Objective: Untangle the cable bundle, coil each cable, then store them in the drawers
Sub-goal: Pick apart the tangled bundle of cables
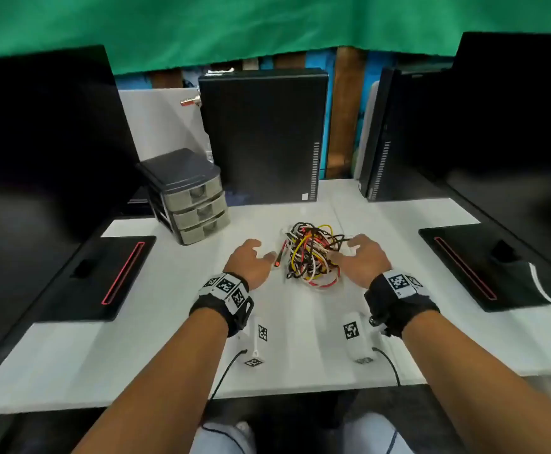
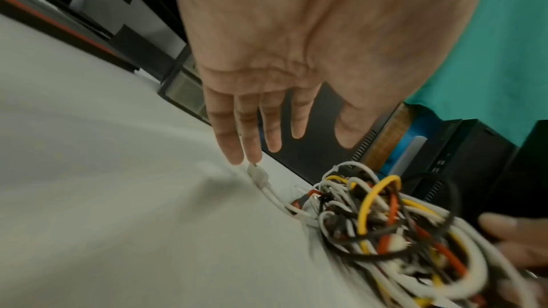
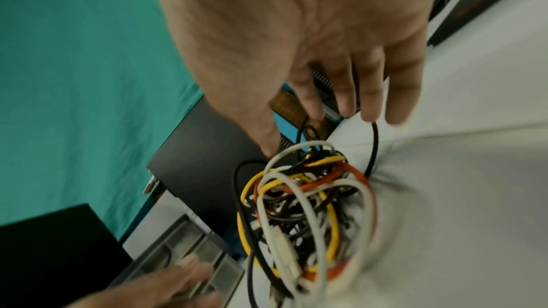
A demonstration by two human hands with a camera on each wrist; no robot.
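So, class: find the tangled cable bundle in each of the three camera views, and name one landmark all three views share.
Head: cable bundle at centre, on the white table, between both hands.
Left wrist: lower right, below the fingers.
Right wrist: lower centre, under the fingers.
Shared landmark: the grey drawer unit, left of the bundle; upper left; lower left.

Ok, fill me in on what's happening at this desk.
A person is reaching with both hands for a tangled cable bundle on the white desk. The left hand is open beside it, fingertips near a white plug lying loose. The right hand is open at the bundle's other side, touching the cables. Nothing is untangled or coiled yet, and the small drawer unit behind the left hand has all drawers closed.
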